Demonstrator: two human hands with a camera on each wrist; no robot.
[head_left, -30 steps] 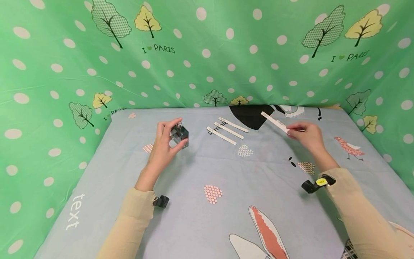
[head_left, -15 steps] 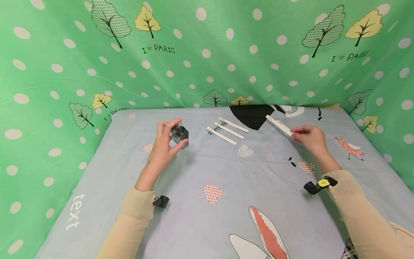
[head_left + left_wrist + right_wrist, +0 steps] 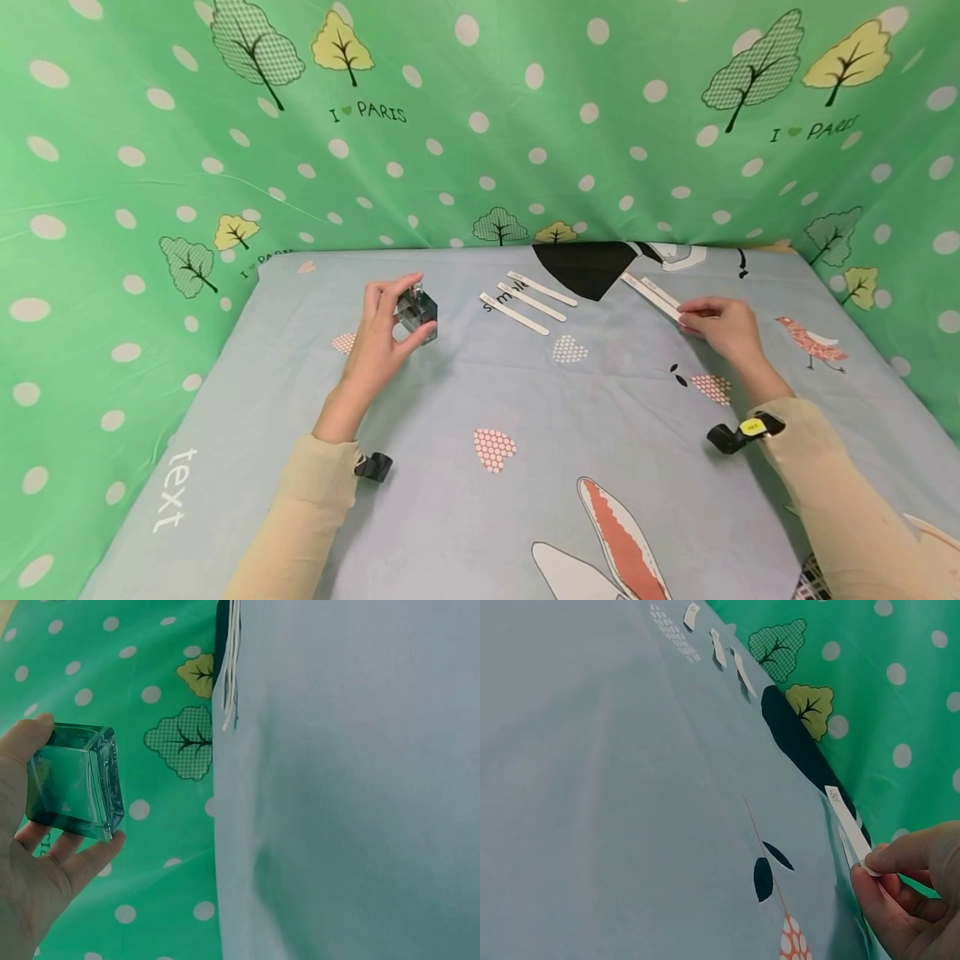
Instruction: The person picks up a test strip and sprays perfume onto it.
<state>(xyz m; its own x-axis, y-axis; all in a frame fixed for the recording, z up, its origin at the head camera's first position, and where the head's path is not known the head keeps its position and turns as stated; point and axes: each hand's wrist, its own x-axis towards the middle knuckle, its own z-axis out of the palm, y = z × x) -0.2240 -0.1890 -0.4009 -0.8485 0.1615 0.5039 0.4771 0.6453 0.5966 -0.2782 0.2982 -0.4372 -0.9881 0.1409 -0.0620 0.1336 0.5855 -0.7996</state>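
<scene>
In the head view my left hand (image 3: 380,343) holds a small dark, clear-glass perfume bottle (image 3: 424,318) above the cloth. Its fingers are on the nozzle side and the thumb is at the opposite end. The left wrist view shows the thick square glass of the bottle (image 3: 67,780) between thumb and fingers. On the right, my right hand (image 3: 723,331) pinches white paper test strips by their near ends. Two strips (image 3: 647,293) show side by side, pointing away to the left. Small writing marks the far end of the pinched strip (image 3: 844,817).
Three more white test strips (image 3: 531,302) lie slanted and roughly parallel between the hands, toward the back. A printed blue-grey cloth (image 3: 450,517) covers the table. Behind it hangs a green dotted curtain (image 3: 480,158).
My right hand has drawn slightly right and toward me with the strips. A second strip now shows beside the first, where one showed a second ago. The left hand and bottle stay put.
</scene>
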